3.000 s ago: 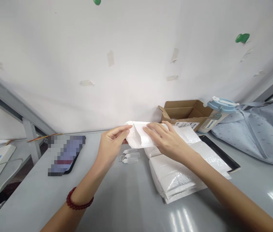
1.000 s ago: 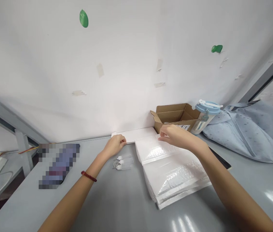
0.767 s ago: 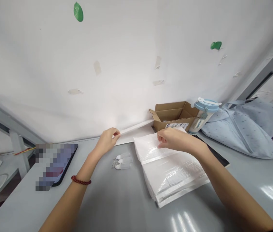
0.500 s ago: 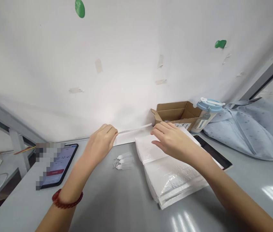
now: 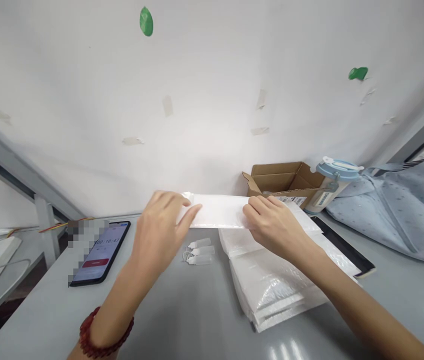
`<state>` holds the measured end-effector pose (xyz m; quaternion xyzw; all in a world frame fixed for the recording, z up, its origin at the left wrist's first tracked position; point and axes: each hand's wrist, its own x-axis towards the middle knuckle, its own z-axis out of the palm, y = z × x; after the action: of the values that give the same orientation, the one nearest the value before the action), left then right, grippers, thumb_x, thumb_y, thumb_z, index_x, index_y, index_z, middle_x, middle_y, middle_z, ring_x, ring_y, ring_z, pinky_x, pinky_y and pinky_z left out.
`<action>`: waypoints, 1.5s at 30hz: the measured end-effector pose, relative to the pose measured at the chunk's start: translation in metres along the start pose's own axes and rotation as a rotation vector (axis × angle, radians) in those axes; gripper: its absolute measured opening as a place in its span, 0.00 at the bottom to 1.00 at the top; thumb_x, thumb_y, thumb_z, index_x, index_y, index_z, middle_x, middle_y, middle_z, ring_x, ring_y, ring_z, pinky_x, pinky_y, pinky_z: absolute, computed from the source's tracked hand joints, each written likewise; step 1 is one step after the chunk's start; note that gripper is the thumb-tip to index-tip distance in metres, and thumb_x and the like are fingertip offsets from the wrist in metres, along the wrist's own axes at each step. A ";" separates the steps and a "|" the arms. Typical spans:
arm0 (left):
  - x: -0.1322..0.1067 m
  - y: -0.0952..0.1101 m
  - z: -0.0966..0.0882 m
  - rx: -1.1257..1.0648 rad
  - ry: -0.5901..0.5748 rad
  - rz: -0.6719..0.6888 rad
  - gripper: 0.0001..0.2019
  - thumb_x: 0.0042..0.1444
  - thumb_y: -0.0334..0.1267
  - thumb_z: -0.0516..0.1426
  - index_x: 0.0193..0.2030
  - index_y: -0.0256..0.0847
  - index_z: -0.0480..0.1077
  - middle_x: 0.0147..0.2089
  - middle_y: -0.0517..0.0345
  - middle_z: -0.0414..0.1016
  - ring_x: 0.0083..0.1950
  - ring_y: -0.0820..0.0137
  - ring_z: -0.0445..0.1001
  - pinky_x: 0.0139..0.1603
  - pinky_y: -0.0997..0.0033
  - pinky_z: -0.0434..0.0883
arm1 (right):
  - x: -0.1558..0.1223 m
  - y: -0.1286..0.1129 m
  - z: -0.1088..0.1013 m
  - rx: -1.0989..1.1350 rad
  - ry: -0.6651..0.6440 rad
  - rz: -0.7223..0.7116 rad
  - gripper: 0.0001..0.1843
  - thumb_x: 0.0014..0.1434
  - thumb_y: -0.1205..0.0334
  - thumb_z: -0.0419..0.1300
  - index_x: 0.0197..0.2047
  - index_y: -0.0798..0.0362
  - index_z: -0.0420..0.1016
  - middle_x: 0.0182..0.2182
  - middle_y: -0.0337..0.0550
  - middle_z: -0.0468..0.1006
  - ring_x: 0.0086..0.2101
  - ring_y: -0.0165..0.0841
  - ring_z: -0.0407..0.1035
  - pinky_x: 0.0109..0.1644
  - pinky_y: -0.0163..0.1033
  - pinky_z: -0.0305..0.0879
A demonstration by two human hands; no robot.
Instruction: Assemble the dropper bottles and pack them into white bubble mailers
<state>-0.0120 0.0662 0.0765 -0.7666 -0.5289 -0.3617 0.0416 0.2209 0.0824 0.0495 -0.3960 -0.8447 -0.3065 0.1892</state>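
Note:
A white bubble mailer (image 5: 220, 210) is stretched between my hands above the table, its glossy face towards me. My left hand (image 5: 165, 220) pinches its left end between thumb and fingers. At the right end, the curled fingers of my right hand (image 5: 268, 217) are closed on it. Below my right hand lies a stack of white bubble mailers (image 5: 283, 280). Several small clear plastic bottles with white caps (image 5: 201, 251) lie together on the table, under the held mailer and left of the stack.
A phone with a running timer (image 5: 103, 255) lies at the left. Behind the stack are an open cardboard box (image 5: 281, 177), a blue-lidded cup (image 5: 334, 182) and a light blue cloth bag (image 5: 395, 215). A dark tablet-like device (image 5: 343, 247) lies beside the stack. A white wall stands behind.
The held mailer has turned so that its broad glossy face shows instead of a narrow folded strip. My right hand has closed on its right end. The camera view has shifted slightly left.

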 end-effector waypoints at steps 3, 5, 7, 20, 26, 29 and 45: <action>0.008 -0.017 0.007 -0.243 -0.171 -0.448 0.18 0.50 0.49 0.58 0.43 0.38 0.71 0.43 0.49 0.77 0.46 0.56 0.73 0.41 0.61 0.68 | 0.000 -0.002 0.001 -0.016 -0.022 0.036 0.14 0.42 0.83 0.48 0.24 0.54 0.64 0.24 0.44 0.66 0.25 0.33 0.56 0.28 0.38 0.48; 0.012 -0.026 0.014 -0.530 -0.292 -0.629 0.21 0.47 0.46 0.61 0.45 0.35 0.71 0.44 0.47 0.77 0.46 0.57 0.74 0.42 0.62 0.69 | 0.000 -0.007 0.001 -0.040 -0.016 0.038 0.14 0.42 0.83 0.48 0.24 0.54 0.64 0.25 0.46 0.67 0.26 0.34 0.57 0.28 0.38 0.49; 0.014 -0.029 0.022 -0.760 -0.225 -0.714 0.23 0.43 0.41 0.63 0.46 0.33 0.71 0.50 0.43 0.74 0.48 0.58 0.73 0.43 0.65 0.69 | 0.002 -0.014 -0.001 -0.047 0.002 0.022 0.13 0.44 0.82 0.49 0.25 0.55 0.65 0.28 0.49 0.69 0.29 0.36 0.59 0.30 0.39 0.52; 0.004 0.003 0.028 -1.210 -0.575 -0.590 0.15 0.46 0.32 0.62 0.43 0.36 0.74 0.39 0.53 0.78 0.37 0.69 0.74 0.34 0.74 0.70 | 0.005 -0.016 -0.006 0.461 -0.157 0.012 0.43 0.46 0.56 0.58 0.62 0.58 0.45 0.52 0.59 0.60 0.50 0.50 0.55 0.51 0.56 0.55; 0.001 0.002 0.036 -1.004 -0.529 -0.549 0.10 0.47 0.41 0.61 0.32 0.36 0.73 0.29 0.61 0.74 0.29 0.74 0.70 0.27 0.77 0.65 | 0.007 -0.018 -0.009 0.429 -0.088 -0.032 0.39 0.45 0.62 0.57 0.60 0.58 0.50 0.51 0.58 0.59 0.48 0.49 0.55 0.50 0.55 0.55; 0.002 -0.003 0.032 -0.870 -0.569 -0.527 0.11 0.48 0.43 0.60 0.30 0.36 0.72 0.25 0.61 0.71 0.26 0.74 0.67 0.26 0.76 0.64 | 0.006 -0.015 -0.011 0.434 -0.097 -0.051 0.33 0.46 0.66 0.55 0.57 0.57 0.54 0.48 0.56 0.62 0.46 0.47 0.57 0.48 0.52 0.57; -0.007 -0.079 0.061 -0.357 -1.022 -0.464 0.07 0.38 0.37 0.58 0.23 0.36 0.74 0.22 0.60 0.71 0.28 0.70 0.66 0.28 0.73 0.59 | 0.002 0.006 -0.001 0.429 -0.258 -0.011 0.26 0.52 0.72 0.56 0.54 0.52 0.61 0.46 0.50 0.67 0.44 0.42 0.61 0.46 0.46 0.60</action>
<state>-0.0482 0.1225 0.0026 -0.7030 -0.5669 -0.0293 -0.4285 0.2244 0.0861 0.0541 -0.3780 -0.9097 -0.0681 0.1581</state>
